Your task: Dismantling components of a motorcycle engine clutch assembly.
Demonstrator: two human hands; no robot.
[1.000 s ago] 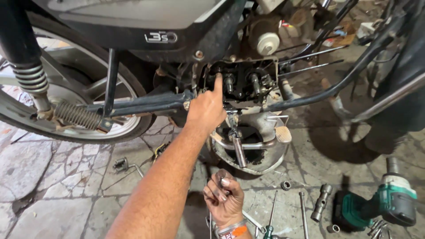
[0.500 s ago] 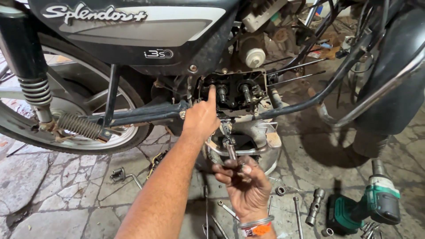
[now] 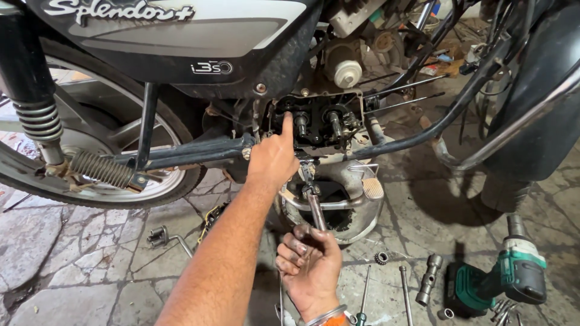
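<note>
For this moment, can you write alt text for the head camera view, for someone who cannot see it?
A person's left hand points a finger into the open black engine head of a dark motorcycle, while the right hand grips a steel rod tool below it. A green cordless impact wrench and loose metal sockets lie on the stone floor.

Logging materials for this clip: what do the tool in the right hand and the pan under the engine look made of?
Tool: a bare metal rod, grey and dully shiny, probably steel; the right hand grips its lower end. Pan: looks like worn metal, its pale rim scuffed and its inside dark, seemingly oily.
</note>
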